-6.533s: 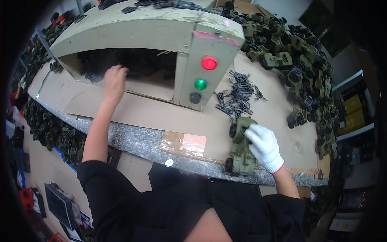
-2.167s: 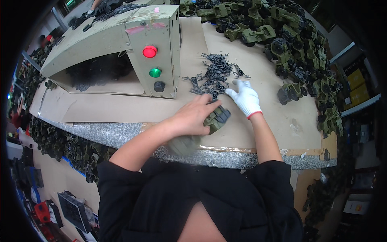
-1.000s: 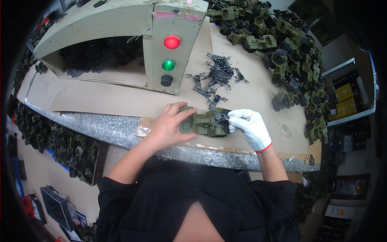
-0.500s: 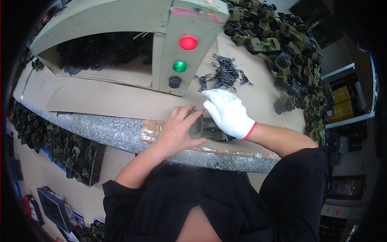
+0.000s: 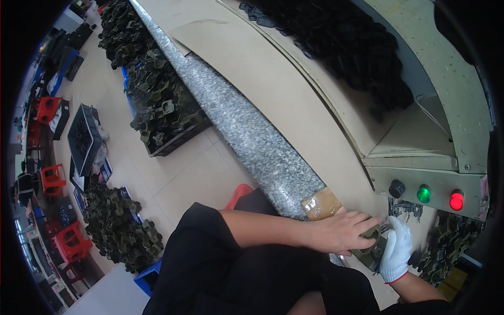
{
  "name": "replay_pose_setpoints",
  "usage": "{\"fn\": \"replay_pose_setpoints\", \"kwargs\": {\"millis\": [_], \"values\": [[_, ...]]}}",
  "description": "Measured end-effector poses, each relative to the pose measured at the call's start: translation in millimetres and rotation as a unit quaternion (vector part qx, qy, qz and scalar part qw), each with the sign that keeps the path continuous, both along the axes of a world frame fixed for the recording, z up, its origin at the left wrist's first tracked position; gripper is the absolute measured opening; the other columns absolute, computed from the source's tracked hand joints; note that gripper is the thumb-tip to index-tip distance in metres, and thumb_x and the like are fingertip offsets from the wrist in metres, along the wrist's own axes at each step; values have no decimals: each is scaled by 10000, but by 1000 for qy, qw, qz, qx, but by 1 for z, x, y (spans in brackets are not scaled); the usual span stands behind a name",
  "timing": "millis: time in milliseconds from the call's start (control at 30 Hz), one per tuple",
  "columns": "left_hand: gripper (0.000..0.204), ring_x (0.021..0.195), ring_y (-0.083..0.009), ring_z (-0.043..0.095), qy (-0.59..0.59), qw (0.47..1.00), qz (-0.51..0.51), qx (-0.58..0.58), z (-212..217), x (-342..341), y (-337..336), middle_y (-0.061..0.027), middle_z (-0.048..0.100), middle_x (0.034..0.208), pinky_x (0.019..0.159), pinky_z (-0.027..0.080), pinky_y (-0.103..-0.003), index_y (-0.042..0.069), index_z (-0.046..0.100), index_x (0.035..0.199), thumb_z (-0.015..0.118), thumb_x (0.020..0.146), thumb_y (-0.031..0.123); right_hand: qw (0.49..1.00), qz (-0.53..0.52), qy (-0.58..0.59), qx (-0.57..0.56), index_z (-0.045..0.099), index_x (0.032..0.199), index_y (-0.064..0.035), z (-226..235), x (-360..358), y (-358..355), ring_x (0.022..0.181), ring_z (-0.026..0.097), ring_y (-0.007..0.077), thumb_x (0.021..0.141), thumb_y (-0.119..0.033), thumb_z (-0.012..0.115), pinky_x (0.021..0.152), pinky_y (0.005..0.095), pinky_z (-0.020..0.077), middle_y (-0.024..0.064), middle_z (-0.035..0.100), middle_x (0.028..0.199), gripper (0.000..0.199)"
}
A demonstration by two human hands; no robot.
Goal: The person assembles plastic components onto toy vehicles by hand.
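An olive-green toy vehicle body [image 5: 371,257] lies on the paper-covered bench top by its near edge, between my two hands. My bare left hand [image 5: 341,231] grips it from the left, with its fingers bent over the upper side. From the right, my right hand [image 5: 397,251], in a white knit glove with a red cuff, presses against it with the fingers together. Both hands hide much of the body. Just beyond the gloved fingertips lies a small heap of dark grey plastic parts [image 5: 407,209].
A pale green machine housing [image 5: 436,176] with a black knob, a green and a red lit button stands beyond my hands. Black parts [image 5: 362,58] fill its opening. Crates of green parts [image 5: 168,105] stand left on the floor, near red stools [image 5: 73,241]. Green toy vehicles [image 5: 446,247] are piled right.
The view has swung to the left, so the bench and my hands now appear at lower right. Both hands remain at the green vehicle body.
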State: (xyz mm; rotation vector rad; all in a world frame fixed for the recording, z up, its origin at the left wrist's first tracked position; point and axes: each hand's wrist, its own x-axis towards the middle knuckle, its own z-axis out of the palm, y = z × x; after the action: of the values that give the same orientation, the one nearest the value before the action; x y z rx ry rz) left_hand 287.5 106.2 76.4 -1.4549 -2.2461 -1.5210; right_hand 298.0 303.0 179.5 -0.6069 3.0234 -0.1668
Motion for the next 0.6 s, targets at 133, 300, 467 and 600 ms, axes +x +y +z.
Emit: {"fn": "replay_pose_setpoints", "kwargs": {"millis": [133, 300, 467, 600], "values": [[482, 1117, -351, 404, 32, 999, 12, 35, -3, -5, -3, -184, 309, 1315, 809, 390, -460, 156, 551, 1027, 748, 597, 250, 1000, -6, -17, -12, 507, 1106, 6, -1, -4, -3, 887, 513, 337, 871, -89, 403, 809, 405, 397, 187, 538, 987, 274], [337, 1122, -353, 402, -22, 991, 67, 112, -14, 11, -54, -183, 357, 1268, 850, 388, -428, 155, 614, 879, 765, 584, 218, 967, -70, 126, -211, 462, 1154, 72, -6, 6, -24, 1000, 515, 283, 922, -159, 344, 899, 380, 382, 192, 532, 1087, 348], [415, 1105, -261, 456, -111, 821, 385, 407, -55, 44, -209, -119, 453, 1189, 869, 440, -394, 155, 512, 1027, 741, 681, 147, 846, -219, 334, -354, 423, 1216, 81, -23, 60, -6, 1106, 477, 266, 957, -201, 301, 968, 366, 371, 185, 493, 1185, 402], [350, 833, -204, 576, -282, 388, 633, 608, -152, 64, -318, -51, 561, 1006, 644, 509, -344, 104, 422, 1128, 598, 851, 225, 830, -357, 243, -354, 474, 1162, 68, -73, 77, 12, 1008, 532, 257, 947, -194, 337, 885, 352, 420, 192, 516, 1129, 365]]}}
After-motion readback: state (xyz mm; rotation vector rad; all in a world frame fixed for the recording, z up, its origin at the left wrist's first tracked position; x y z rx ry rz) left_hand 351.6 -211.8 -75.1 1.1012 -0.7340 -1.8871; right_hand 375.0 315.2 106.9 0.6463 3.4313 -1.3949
